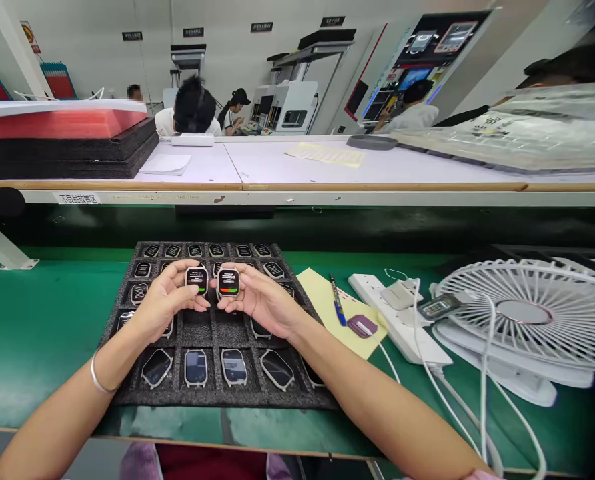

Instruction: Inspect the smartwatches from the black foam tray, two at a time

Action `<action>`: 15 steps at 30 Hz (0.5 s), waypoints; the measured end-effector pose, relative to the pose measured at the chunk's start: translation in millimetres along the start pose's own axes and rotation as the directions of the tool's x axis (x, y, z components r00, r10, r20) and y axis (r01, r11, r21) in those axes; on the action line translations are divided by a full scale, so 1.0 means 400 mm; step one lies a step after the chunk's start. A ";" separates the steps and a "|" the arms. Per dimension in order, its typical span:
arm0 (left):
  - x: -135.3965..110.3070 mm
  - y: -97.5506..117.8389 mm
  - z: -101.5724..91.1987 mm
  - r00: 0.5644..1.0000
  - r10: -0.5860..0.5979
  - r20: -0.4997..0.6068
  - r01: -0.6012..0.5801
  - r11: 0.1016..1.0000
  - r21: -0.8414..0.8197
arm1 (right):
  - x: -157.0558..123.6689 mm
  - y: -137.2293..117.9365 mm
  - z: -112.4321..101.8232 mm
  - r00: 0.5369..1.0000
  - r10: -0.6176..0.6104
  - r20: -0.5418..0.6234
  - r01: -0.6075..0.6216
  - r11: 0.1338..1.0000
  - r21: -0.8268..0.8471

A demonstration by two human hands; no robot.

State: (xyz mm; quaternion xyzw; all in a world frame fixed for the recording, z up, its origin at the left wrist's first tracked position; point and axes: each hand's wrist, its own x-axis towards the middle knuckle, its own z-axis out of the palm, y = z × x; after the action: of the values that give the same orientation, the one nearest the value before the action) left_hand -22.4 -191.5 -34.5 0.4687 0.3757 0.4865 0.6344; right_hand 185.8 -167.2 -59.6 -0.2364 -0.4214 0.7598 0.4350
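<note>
My left hand (165, 300) is closed on a small square watch body (197, 279) whose lit screen shows text and a green bar. My right hand (262, 300) grips a second watch body (228, 282) with a red and green bar on its screen. Both are held side by side just above a black foam tray (212, 393) on the green mat. The tray's pockets hold several more watch bodies with dark screens, such as one in the front row (196, 367). A silver bangle (97, 379) circles my left wrist.
Right of the tray lie a yellow paper (322, 293) with a blue pen (336, 300), a purple charger puck (361, 326), a white power strip (402, 327) and a white fan (532, 320) lying flat. Behind is a raised shelf (327, 170) with stacked foam sheets (62, 143); other people sit beyond.
</note>
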 end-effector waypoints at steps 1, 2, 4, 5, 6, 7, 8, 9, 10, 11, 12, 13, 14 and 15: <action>0.000 -0.005 -0.001 1.000 -0.011 0.006 0.011 1.000 -0.001 | 0.003 0.005 -0.004 1.000 0.017 -0.001 -0.017 1.000 0.014; -0.001 -0.010 -0.002 1.000 -0.023 0.013 0.023 1.000 0.001 | 0.005 0.010 -0.007 0.999 0.034 0.002 -0.034 0.999 0.023; -0.003 -0.019 -0.004 0.998 -0.050 0.032 0.050 0.999 0.008 | 0.008 0.020 -0.011 0.998 0.066 0.009 -0.066 0.997 0.027; -0.003 -0.023 -0.005 0.997 -0.060 0.039 0.059 0.998 0.013 | 0.009 0.024 -0.012 0.997 0.078 0.013 -0.078 0.997 0.025; -0.003 -0.028 -0.007 0.997 -0.063 0.041 0.062 0.998 0.019 | 0.009 0.028 -0.013 0.996 0.086 0.015 -0.087 0.996 0.021; -0.002 -0.032 -0.008 0.997 -0.061 0.037 0.060 0.998 0.026 | 0.009 0.032 -0.014 0.996 0.092 0.015 -0.092 0.996 0.017; -0.002 -0.036 -0.010 0.998 -0.053 0.026 0.052 0.998 0.034 | 0.009 0.034 -0.014 0.996 0.094 0.013 -0.094 0.996 0.011; -0.001 -0.040 -0.012 0.999 -0.043 0.009 0.042 0.998 0.043 | 0.009 0.036 -0.015 0.996 0.094 0.011 -0.094 0.996 0.003; 0.000 -0.044 -0.013 0.999 -0.031 -0.009 0.032 0.998 0.054 | 0.008 0.037 -0.015 0.996 0.093 0.010 -0.093 0.996 -0.008; 0.001 -0.047 -0.014 0.999 -0.020 -0.028 0.022 0.997 0.067 | 0.008 0.037 -0.015 0.996 0.091 0.009 -0.090 0.996 -0.019; 0.003 -0.050 -0.014 0.999 -0.010 -0.044 0.014 0.997 0.081 | 0.008 0.038 -0.016 0.996 0.087 0.008 -0.087 0.996 -0.029; 0.004 -0.052 -0.015 0.998 -0.002 -0.057 0.007 0.995 0.095 | 0.007 0.038 -0.017 0.996 0.084 0.008 -0.084 0.996 -0.039; 0.004 -0.054 -0.015 0.998 0.007 -0.066 0.000 0.994 0.108 | 0.007 0.038 -0.017 0.997 0.080 0.005 -0.079 0.996 -0.047; 0.005 -0.056 -0.015 0.997 0.014 -0.071 -0.006 0.993 0.121 | 0.007 0.039 -0.018 0.997 0.074 0.001 -0.074 0.996 -0.054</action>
State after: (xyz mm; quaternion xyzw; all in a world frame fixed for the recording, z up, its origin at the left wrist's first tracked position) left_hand -21.4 -190.2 -57.8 0.4901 0.4247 0.4828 0.5886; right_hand 182.3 -165.7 -76.5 -0.2623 -0.4332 0.7642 0.3994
